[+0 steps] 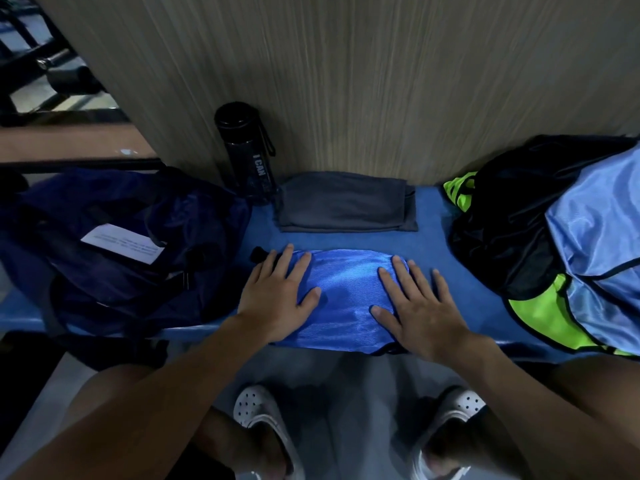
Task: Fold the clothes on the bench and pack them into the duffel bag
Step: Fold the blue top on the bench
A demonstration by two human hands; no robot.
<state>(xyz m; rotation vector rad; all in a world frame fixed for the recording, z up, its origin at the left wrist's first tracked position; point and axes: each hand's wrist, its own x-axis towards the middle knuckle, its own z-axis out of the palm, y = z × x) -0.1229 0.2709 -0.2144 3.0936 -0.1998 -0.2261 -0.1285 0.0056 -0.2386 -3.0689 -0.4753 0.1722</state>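
A shiny blue garment point(346, 289), folded into a compact rectangle, lies at the front edge of the blue bench point(433, 244). My left hand point(280, 296) presses flat on its left end and my right hand point(415, 306) presses flat on its right end, fingers straight and spread. Behind it rests a folded dark grey garment point(343, 202) against the wall. The dark navy duffel bag point(121, 244) sits open on the bench's left end, a white label showing inside. On the right lies a loose pile of light blue, black and neon green clothes point(561, 244).
A black water bottle point(246, 150) stands upright against the wood-grain wall point(346, 81) between the duffel bag and the grey garment. Below the bench edge are my legs and white perforated clogs point(263, 410) on a grey floor. Dark gym equipment shows far left.
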